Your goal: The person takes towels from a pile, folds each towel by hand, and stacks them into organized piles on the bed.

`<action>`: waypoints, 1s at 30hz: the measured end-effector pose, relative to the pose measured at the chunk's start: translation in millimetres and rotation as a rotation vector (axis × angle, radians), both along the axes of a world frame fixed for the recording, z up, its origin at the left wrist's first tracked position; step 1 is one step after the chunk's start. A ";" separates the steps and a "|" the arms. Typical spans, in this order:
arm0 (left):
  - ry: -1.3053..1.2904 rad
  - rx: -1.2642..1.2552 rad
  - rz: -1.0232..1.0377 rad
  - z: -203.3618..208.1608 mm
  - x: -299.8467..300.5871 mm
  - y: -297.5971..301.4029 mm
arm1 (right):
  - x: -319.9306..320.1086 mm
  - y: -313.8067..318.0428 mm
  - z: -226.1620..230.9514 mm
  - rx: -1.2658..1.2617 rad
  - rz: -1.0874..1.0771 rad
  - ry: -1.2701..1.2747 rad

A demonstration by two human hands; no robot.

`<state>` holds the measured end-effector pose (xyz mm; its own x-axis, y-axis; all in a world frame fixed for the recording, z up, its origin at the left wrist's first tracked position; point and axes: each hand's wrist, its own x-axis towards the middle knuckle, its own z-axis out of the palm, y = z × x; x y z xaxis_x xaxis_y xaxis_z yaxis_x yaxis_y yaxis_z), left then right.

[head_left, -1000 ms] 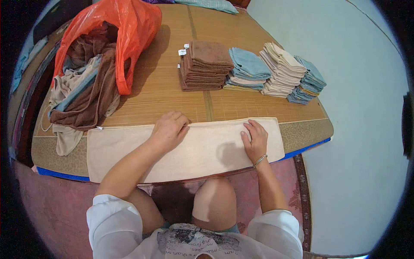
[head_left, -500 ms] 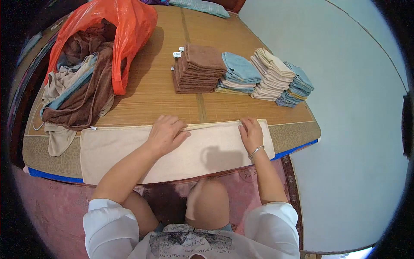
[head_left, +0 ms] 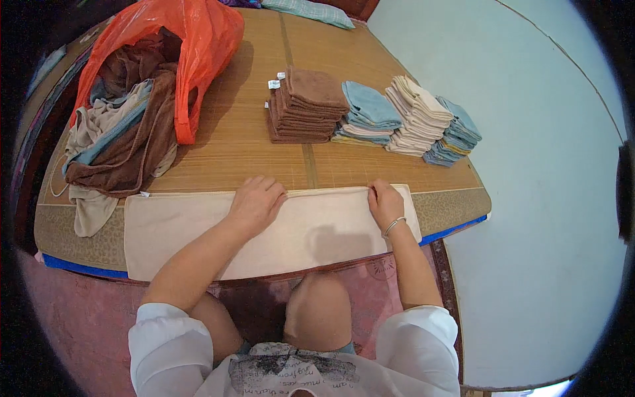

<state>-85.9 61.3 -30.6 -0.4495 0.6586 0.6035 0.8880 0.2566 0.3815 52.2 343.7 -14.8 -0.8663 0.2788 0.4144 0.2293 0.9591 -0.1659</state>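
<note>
A cream towel [head_left: 178, 228] lies lengthwise along the near edge of the mat-covered bed, folded into a long strip with a small white tag at its far left corner. My left hand [head_left: 255, 204] rests over its far edge left of the middle, thumb and fingers pinched on the fold. Toward the right end, my right hand [head_left: 387, 206] pinches the same far edge between thumb and curled fingers. The stretch of edge between both hands looks straight. A shadow falls on the cloth near my right wrist, which wears a bracelet.
Beyond the towel stand piles of folded cloths: brown [head_left: 307, 106], blue over pale ones [head_left: 370, 106], cream [head_left: 417, 112], and blue mixed [head_left: 456, 132]. At left an orange-red plastic bag [head_left: 211, 53] spills loose brown, blue and beige cloths [head_left: 126, 152]. A pale wall [head_left: 542, 198] borders the right.
My left thumb has drawn in against its fingers at the towel's far edge, and my right fingers have closed on the edge too. The towel has barely shifted.
</note>
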 end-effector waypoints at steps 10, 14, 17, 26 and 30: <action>0.013 0.018 -0.003 -0.1 -2.6 0.1 | -5.3 -2.6 2.1 0.019 0.001 -0.001; 0.019 0.022 0.030 -0.1 -2.4 -0.3 | -7.2 -2.3 6.0 0.023 -0.147 -0.031; 0.022 0.034 0.059 0.7 -2.0 2.2 | -6.0 8.2 4.9 0.015 -0.228 -0.010; 0.192 0.088 -0.007 9.7 4.6 -0.4 | 34.2 14.9 -27.6 -0.169 -0.135 -0.067; 0.079 -0.070 -0.276 9.9 14.4 -0.8 | 43.2 25.0 -30.4 -0.040 -0.094 -0.130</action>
<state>-71.4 60.4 -20.6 -0.2005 0.7908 0.5783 0.9543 0.0241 0.2979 95.5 368.7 -45.2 -0.8812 0.3753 0.2874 0.3399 0.9256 -0.1666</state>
